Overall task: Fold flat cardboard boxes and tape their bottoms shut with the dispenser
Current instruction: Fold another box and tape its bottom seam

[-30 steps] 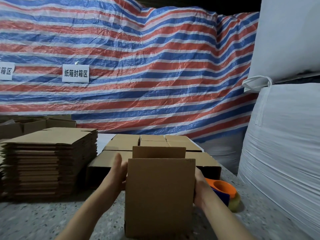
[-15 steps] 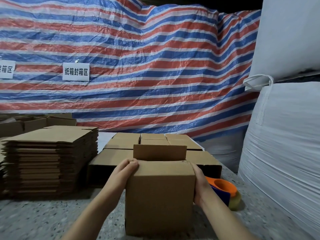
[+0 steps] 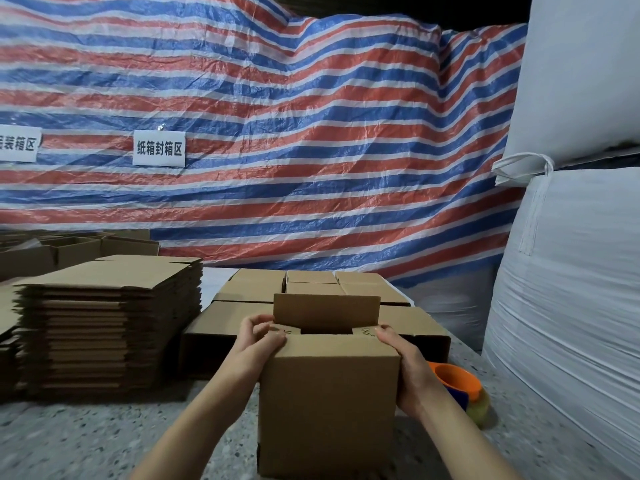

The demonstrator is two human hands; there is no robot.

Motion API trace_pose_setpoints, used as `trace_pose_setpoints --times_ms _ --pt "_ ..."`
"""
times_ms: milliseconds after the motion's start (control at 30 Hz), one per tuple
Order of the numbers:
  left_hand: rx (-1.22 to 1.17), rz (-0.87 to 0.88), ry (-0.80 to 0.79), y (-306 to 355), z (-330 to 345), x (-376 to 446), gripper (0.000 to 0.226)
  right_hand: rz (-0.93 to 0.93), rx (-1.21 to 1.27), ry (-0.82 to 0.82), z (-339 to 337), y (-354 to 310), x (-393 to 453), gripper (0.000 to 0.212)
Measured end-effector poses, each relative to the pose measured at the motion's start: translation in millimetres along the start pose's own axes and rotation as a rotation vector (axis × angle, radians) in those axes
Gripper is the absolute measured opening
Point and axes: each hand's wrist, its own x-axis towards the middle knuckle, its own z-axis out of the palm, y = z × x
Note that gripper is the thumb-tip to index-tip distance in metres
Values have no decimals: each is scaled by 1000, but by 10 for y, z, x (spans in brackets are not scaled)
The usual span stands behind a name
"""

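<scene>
On the speckled table (image 3: 86, 441) stands the box (image 3: 327, 403), both hands clamped on it, the left hand (image 3: 258, 341) pressing one side flap in, the right hand (image 3: 403, 362) the other, far flap upright, dispenser (image 3: 460, 384) just right of it.

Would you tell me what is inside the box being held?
Through the gap in the box only a dark hollow shows; both side flaps are folded in, pressed by the left hand and right hand. The rest of the interior is covered.
</scene>
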Motion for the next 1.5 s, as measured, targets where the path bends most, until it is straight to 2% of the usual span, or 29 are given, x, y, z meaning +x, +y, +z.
trace_pose_setpoints --times_ms 167,267,400,533,700,833,900,967,1100,1167,1233,1333,1400,1500 --pt "-88 54 -49 7 98 18 66 -52 -22 -69 66 -85 -31 41" --pt "-120 49 3 -10 141 18 81 -39 6 -58 83 -94 -30 41" --pt "-138 37 28 -45 114 55 60 -43 18 -63 87 -90 -50 47" --pt "-131 38 5 -53 75 72 47 -56 43 -58 69 -62 -67 41" --pt "-102 48 68 -107 56 53 14 -79 100 -24 52 11 -65 31" --pt "-73 66 87 -84 78 13 34 -81 84 4 59 64 -42 41" --pt "-35 70 73 -79 64 10 31 -86 67 9 63 81 -29 37" --pt "9 74 63 -87 39 17 15 -103 58 20 76 77 -20 35" --pt "219 77 48 -17 -25 6 12 -122 48 42 91 65 -10 34" --pt "409 82 39 119 -33 -14 12 -117 38 55 87 61 -3 23" --pt "717 109 43 302 2 -44 14 -108 31 71 82 55 3 15" --pt "1224 270 40 526 211 -97 16 -101 20 87 95 31 -9 17" --pt "1310 349 -34 553 396 -121 31 -103 4 88 109 9 -28 17" --pt "1408 367 -246 452 589 -119 64 -93 -7 94 116 11 -30 19"
